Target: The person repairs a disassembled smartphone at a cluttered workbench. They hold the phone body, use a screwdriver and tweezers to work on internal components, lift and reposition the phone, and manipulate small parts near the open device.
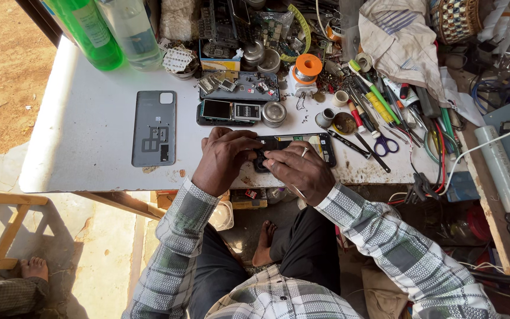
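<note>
Both hands, left hand [224, 158] and right hand [300, 171], pinch the opened phone [302, 145] at the table [90, 147] front edge; grip clamped. Grey back cover [154, 128] lies left, tools [379, 112] crowd right.

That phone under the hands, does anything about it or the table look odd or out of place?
Yes. The phone lies opened, both hands, left and right, on it. Its grey back cover sits apart to the left. Tools are heaped untidily at the right, and the table edge is chipped and stained.
</note>
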